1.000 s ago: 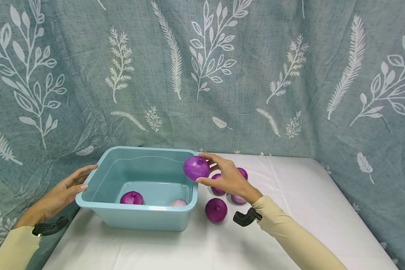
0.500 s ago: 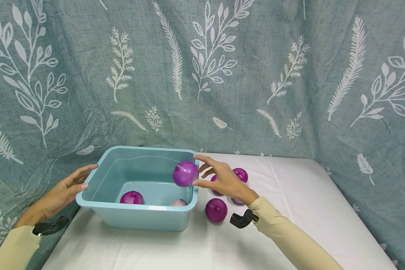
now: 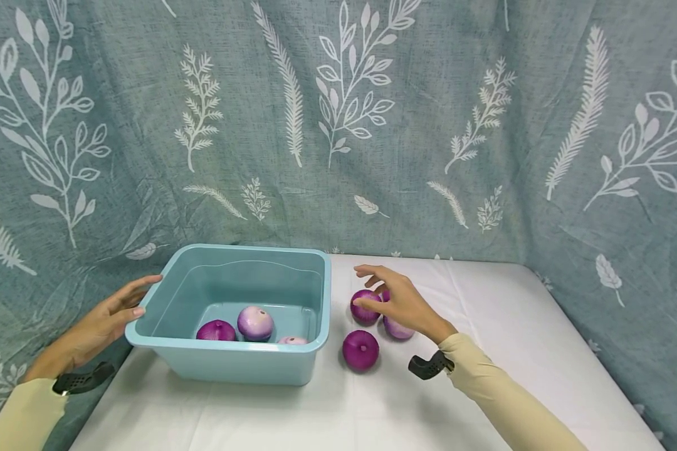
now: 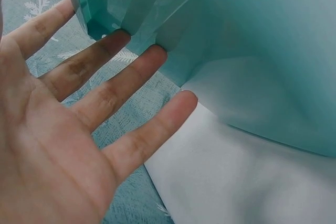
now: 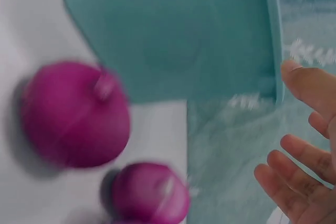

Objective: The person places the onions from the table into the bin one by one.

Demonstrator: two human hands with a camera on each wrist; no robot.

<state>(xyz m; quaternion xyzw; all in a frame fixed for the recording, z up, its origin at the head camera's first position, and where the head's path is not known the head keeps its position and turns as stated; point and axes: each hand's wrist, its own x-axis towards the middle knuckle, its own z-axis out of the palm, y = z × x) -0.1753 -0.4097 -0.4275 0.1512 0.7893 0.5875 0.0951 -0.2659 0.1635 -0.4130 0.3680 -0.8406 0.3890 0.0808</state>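
My left hand (image 3: 104,316) touches the left rim of a light blue plastic tub (image 3: 220,360); the left wrist view shows its fingers (image 4: 142,135) spread and fairly straight along the outer wall. Inside the tub lie a dark purple onion (image 3: 217,331), a paler onion (image 3: 256,323) and a third onion (image 3: 292,340), mostly hidden by the front wall. My right hand (image 3: 403,304) hovers to the right of the tub, holding nothing, its fingers loosely bent. Below it are a red onion (image 3: 365,308) and a whitish-purple onion (image 3: 399,327), with another onion partly hidden behind the hand.
Nearer the front, one more purple onion (image 3: 361,351) sits just right of the tub. A white cloth (image 3: 485,376) covers the table. Patterned blue-green curtain (image 3: 406,181) hangs behind and on both sides.
My right hand let go of an onion, which now lies in the tub beside the dark purple one. The hand then drew back to the right, over the loose onions. The left hand stayed put.
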